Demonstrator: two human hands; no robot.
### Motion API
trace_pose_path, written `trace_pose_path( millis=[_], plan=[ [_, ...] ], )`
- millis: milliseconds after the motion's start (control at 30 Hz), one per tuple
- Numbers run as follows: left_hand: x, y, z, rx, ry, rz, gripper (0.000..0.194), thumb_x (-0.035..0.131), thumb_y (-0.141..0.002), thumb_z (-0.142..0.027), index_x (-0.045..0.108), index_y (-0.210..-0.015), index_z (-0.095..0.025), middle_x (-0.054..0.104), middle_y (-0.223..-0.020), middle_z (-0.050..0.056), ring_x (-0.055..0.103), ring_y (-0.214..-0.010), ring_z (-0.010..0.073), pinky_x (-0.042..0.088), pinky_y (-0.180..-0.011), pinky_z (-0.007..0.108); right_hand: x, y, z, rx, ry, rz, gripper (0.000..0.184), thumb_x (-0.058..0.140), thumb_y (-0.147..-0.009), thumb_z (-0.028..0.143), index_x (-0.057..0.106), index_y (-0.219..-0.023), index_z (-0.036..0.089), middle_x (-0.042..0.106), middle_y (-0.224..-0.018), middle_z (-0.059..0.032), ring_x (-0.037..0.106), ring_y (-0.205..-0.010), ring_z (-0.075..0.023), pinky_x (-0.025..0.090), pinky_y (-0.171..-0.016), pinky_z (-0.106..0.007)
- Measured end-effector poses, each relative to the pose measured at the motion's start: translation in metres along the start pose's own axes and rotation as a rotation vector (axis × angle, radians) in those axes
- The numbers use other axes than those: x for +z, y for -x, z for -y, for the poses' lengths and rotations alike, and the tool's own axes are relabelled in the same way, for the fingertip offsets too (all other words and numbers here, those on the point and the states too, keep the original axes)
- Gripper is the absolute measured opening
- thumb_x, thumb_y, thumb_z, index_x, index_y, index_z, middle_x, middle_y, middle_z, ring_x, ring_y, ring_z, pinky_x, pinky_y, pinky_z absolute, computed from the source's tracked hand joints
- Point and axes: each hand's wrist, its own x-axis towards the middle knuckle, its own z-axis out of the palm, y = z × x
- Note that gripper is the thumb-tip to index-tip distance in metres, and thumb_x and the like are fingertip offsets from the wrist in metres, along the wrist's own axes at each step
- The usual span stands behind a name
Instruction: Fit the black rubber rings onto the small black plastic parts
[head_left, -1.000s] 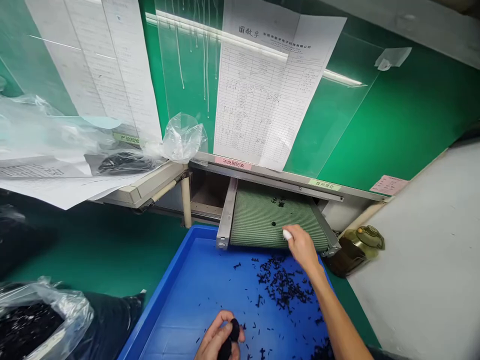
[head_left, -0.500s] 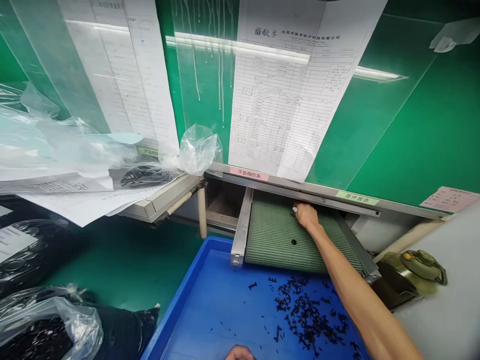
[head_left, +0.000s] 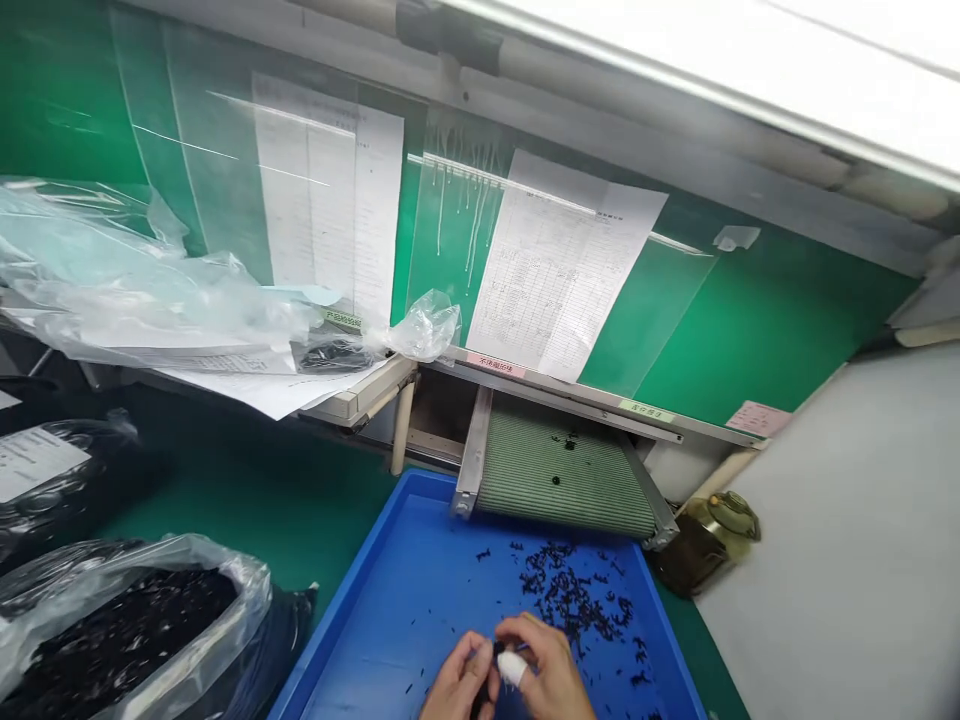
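Observation:
Low over the blue tray [head_left: 375, 610], my left hand [head_left: 459, 680] is closed around a small black part [head_left: 498, 650]. My right hand [head_left: 553, 672] meets it from the right, fingers pinched at the same part. A white cover [head_left: 512, 668] wraps one fingertip of my right hand. The part's exact shape is mostly hidden by my fingers. Many small black pieces [head_left: 570, 595] lie scattered in the tray beyond and beside my hands. Above the tray's far end is a green ribbed conveyor belt [head_left: 517, 460], carrying several black bits [head_left: 556, 480].
An open plastic bag full of black pieces [head_left: 142, 630] stands at the lower left. Papers and clear bags [head_left: 187, 310] cover the bench [head_left: 375, 390]. A dark jug [head_left: 705, 540] sits right of the conveyor, near the white wall [head_left: 847, 540].
My right hand reached up the conveyor to the black bits, then came back down to my left hand over the tray. The camera view has shifted as well.

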Motion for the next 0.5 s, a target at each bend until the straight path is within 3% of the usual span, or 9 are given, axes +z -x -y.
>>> trace_pose_path(
  millis=[133,267,500],
  plan=[
    [0.01,0.011,-0.009,0.021,-0.073,0.049,0.047,0.064,-0.067,-0.061,0.042,-0.07,-0.02,0.048,-0.054,-0.007,0.031,-0.036,0.0028,0.007,-0.037,0.017,0.004,0.01,0.012,0.094,-0.095,-0.081,0.019,0.054,-0.069,0.018,0.068,-0.081,0.021,0.068,-0.079,-0.0033,0.062,-0.077,-0.0187,0.048,-0.067,-0.028],
    [0.016,0.021,-0.015,0.05,-0.1,0.081,0.04,0.062,-0.072,-0.055,0.044,-0.072,-0.019,0.049,-0.056,-0.007,0.033,-0.039,0.0034,0.011,-0.037,0.017,0.002,0.016,0.005,0.179,-0.233,-0.124,0.026,0.057,-0.063,0.018,0.066,-0.088,0.018,0.069,-0.081,-0.0046,0.063,-0.075,-0.0184,0.05,-0.071,-0.031],
    [0.015,0.024,-0.013,0.014,-0.089,0.14,0.038,0.061,-0.075,-0.052,0.05,-0.074,-0.016,0.049,-0.061,-0.005,0.038,-0.045,0.0034,0.015,-0.04,0.017,0.008,0.029,-0.003,0.233,-0.264,-0.174,0.031,0.055,-0.065,0.023,0.063,-0.095,0.018,0.065,-0.087,-0.0043,0.06,-0.078,-0.0168,0.05,-0.07,-0.03]
  ],
)
